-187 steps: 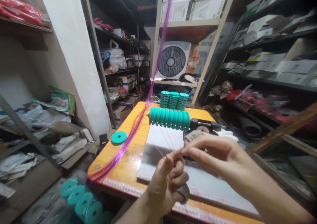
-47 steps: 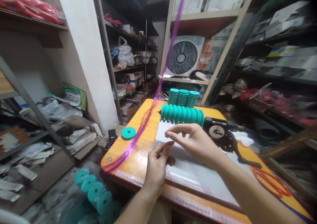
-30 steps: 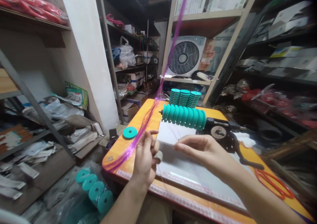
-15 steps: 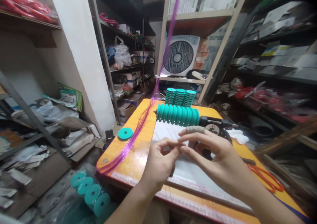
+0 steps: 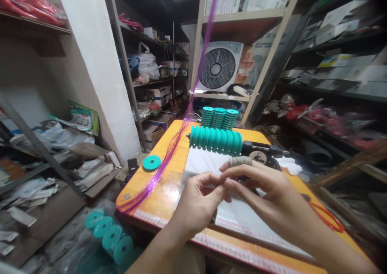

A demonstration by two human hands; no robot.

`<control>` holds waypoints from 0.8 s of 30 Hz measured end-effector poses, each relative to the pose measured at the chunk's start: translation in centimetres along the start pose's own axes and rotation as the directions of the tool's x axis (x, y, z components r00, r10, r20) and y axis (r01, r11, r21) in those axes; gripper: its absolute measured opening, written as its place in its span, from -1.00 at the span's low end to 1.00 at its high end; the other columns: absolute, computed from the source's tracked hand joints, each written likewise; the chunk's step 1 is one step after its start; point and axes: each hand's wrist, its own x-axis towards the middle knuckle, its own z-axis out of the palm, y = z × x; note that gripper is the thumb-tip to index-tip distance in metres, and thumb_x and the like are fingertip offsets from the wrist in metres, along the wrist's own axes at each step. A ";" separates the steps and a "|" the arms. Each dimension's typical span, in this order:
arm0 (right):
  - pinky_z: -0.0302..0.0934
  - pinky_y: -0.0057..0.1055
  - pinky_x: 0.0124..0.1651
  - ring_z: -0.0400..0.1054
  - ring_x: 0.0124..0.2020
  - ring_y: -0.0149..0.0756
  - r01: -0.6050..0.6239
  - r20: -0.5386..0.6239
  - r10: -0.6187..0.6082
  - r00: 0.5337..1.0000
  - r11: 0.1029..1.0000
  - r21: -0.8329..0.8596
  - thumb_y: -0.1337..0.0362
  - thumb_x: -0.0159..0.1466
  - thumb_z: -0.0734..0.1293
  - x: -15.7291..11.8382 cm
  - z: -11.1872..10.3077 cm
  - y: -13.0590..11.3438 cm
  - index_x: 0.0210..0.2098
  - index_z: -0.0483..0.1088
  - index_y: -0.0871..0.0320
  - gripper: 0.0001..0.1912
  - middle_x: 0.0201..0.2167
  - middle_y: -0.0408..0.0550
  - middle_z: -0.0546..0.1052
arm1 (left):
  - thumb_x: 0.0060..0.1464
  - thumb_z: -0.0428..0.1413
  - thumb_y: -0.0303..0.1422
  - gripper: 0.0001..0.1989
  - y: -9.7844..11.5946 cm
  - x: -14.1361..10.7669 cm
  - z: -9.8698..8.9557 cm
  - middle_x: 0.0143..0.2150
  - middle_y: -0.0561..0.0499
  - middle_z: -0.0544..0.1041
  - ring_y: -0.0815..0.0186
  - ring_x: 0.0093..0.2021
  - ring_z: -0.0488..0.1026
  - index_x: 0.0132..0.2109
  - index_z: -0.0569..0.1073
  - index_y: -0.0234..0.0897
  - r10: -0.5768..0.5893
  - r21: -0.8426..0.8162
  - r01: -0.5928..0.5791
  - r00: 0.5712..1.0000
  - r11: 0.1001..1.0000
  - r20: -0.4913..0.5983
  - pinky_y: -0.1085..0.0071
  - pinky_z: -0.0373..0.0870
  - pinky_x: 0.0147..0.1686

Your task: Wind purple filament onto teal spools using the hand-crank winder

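My left hand (image 5: 198, 205) and my right hand (image 5: 269, 189) meet above a white sheet (image 5: 193, 161), thumbs and fingertips pinched together. Between them runs a thin thread, barely visible; faint lines cross the sheet near the fingers. Grey wrapping (image 5: 241, 161) covers one finger of the right hand. Just beyond the hands, a row of green grooved spools (image 5: 215, 141) sits on a black winding device (image 5: 258, 157), partly hidden by my right hand. To the left, a bundle of purple strands (image 5: 154, 181) hangs down from above and trails over the orange table (image 5: 163, 201).
One flat green spool (image 5: 151, 163) lies at the table's left. Three stacks of green spools (image 5: 219, 118) stand at the back. Red-orange scissor handles (image 5: 329, 217) lie at the right edge. Bagged green spools (image 5: 112, 235) are below left. Shelves and a box fan (image 5: 215, 69) stand behind.
Both pinched hands have shifted slightly right, and the right hand's fingers have curled in more, the wrapped finger bending down. The view has shifted slightly.
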 end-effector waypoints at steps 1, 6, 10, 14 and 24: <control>0.28 -0.61 -0.36 0.37 -0.29 -0.52 0.004 0.008 -0.004 1.000 1.000 0.012 0.31 0.29 0.26 0.1 0.0 0.0 -0.26 0.41 0.06 -0.91 -0.21 -0.15 0.45 | -0.16 0.08 0.09 -0.36 0.0 0.0 0.0 -0.42 0.09 0.27 0.74 -0.68 0.11 -0.18 0.28 -0.44 0.006 -0.003 -0.006 1.000 1.000 0.011 0.72 0.03 -0.69; 0.29 -0.50 -0.32 0.35 -0.32 -0.44 0.200 0.000 -0.209 0.978 0.936 -0.291 0.42 0.28 0.25 0.0 -0.2 0.3 -0.27 0.43 0.12 -0.87 -0.28 -0.09 0.45 | -0.17 0.08 0.11 -0.33 -0.4 0.2 -0.7 -0.49 0.14 0.16 0.71 -0.71 0.08 -0.09 0.26 -0.38 -0.072 -0.027 0.073 0.997 0.997 0.037 0.69 0.02 -0.72; 0.35 -0.30 -0.34 0.35 -0.32 -0.22 0.427 0.206 -0.380 0.902 0.716 -0.552 0.54 0.18 0.22 -0.1 -0.5 -0.1 -0.34 0.44 0.29 -0.83 -0.35 0.05 0.43 | -0.15 0.06 0.11 -0.33 -0.6 0.3 -1.2 -0.54 0.15 0.10 0.70 -0.70 0.09 -0.08 0.28 -0.39 -0.097 0.006 0.097 0.994 0.995 0.041 0.69 0.05 -0.69; 0.32 -0.24 -0.47 0.35 -0.33 -0.09 0.523 0.317 -0.447 0.837 0.481 -0.703 0.59 0.07 0.20 0.0 -0.3 -1.0 -0.42 0.48 0.34 -0.77 -0.40 0.10 0.43 | -0.17 0.07 0.11 -0.29 -0.6 0.5 -1.1 -0.47 0.11 0.21 0.74 -0.69 0.09 -0.05 0.32 -0.41 -0.074 0.036 0.072 0.994 0.997 0.081 0.70 0.06 -0.67; 0.29 -0.57 -0.26 0.42 -0.26 -0.47 0.240 0.003 -0.254 0.967 0.914 -0.327 0.37 0.25 0.31 -0.3 -0.9 0.6 -0.08 0.43 0.06 -0.75 -0.21 -0.12 0.51 | -0.16 0.09 0.08 -0.36 -0.7 0.6 -1.0 -0.61 0.18 0.05 0.67 -0.75 0.03 -0.15 0.25 -0.44 -0.099 -0.158 0.107 0.993 0.982 0.056 0.68 -0.07 -0.75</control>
